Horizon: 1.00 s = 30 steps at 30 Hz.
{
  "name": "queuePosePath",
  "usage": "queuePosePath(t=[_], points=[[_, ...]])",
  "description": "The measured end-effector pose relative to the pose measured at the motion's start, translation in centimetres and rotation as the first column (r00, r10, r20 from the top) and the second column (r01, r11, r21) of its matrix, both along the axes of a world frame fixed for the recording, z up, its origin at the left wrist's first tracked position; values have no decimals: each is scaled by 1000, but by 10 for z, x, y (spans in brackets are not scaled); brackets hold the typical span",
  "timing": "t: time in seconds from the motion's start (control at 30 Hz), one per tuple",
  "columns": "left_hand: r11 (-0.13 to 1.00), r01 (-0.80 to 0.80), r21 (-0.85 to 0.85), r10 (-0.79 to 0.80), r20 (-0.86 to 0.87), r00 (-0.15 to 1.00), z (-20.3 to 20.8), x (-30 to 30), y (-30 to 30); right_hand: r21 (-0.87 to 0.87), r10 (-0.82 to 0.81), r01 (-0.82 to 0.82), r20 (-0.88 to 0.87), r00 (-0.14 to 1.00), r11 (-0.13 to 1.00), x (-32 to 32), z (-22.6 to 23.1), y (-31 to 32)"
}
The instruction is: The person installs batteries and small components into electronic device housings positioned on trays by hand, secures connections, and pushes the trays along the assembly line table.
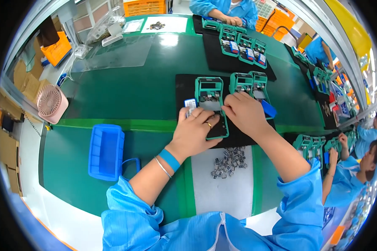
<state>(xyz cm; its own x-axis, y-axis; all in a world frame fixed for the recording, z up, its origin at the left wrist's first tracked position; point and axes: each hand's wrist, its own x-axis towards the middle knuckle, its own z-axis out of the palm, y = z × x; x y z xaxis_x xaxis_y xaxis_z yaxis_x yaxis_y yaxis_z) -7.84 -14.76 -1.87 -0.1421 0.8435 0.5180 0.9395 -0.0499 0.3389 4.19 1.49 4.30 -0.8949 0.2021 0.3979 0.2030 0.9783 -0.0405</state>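
My left hand, with a ring and a blue wristband, bends its fingers over the left edge and lower part of a green device housing, gripping it on the black mat. Beside its fingertips stands a block with a blue-and-white label. My right hand reaches over a second green housing, fingers drawn together; what they pinch, if anything, is hidden. A third green housing lies just right of it, with a blue piece at its lower end.
Many small metallic parts lie on a white sheet before me. A blue bin and pink fan stand left. More green housings lie on a far mat. Co-workers' hands work across the table and at right.
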Motion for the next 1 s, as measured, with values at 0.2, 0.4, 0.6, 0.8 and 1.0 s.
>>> queuePosePath(t=[0.2, 0.4, 0.6, 0.8, 1.0], points=[[999, -30, -24, 28, -77, 997, 15, -25, -3, -370, -66, 105, 116, 991, 923, 102, 0, -24], [991, -53, -120, 39, -113, 993, 37, -15, 6, -663, -218, 248, 130, 967, 706, 153, -32, -62], [995, 102, -17, -103, -45, 994, 46, 35, 60, -420, -139, 125, -2, 990, 899, 155, -42, -63], [992, 85, -94, -74, 116, 991, 21, 53, 120, -656, -83, 134, 108, 991, 743, 146, -36, -45], [996, 64, 67, -83, 344, 935, 18, 50, 134, -513, -135, 173, 112, 985, 841, 141, -45, -39]])
